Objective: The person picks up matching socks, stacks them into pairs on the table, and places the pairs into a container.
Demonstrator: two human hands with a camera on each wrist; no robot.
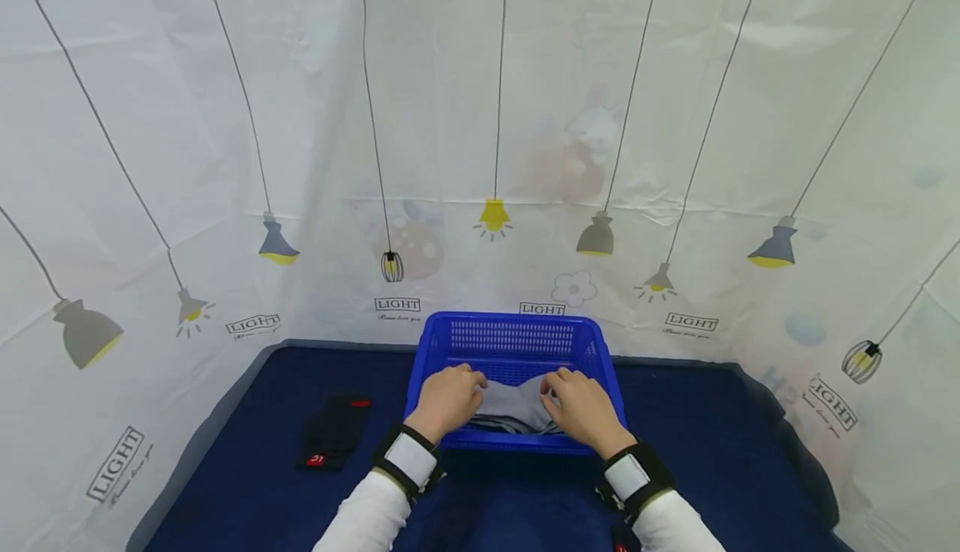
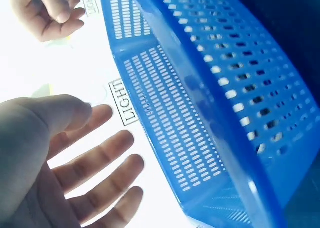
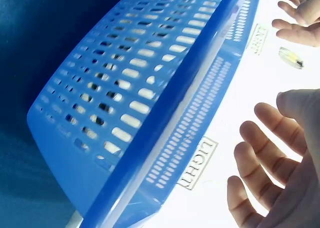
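Note:
A blue plastic basket [image 1: 517, 319] with slotted walls stands at the far middle of the dark blue table. Light grey folded cloth pieces [image 1: 512, 403] lie inside, with darker edges showing at their front. My left hand [image 1: 448, 399] is over the basket's left side and my right hand [image 1: 587, 408] over its right side, both beside the grey cloth. In each wrist view the fingers [image 2: 107, 173] are spread and loosely bent, with nothing between them. The basket's front wall [image 3: 120, 92] hides the cloth there, apart from bits seen through the slots.
Left of the basket lies a flat black cloth piece [image 1: 337, 431] with red labels. Another dark piece with a red mark [image 1: 625, 537] shows partly beside the right forearm, at the bottom edge. A white curtain [image 1: 465, 118] printed with lamps surrounds the table's back and sides.

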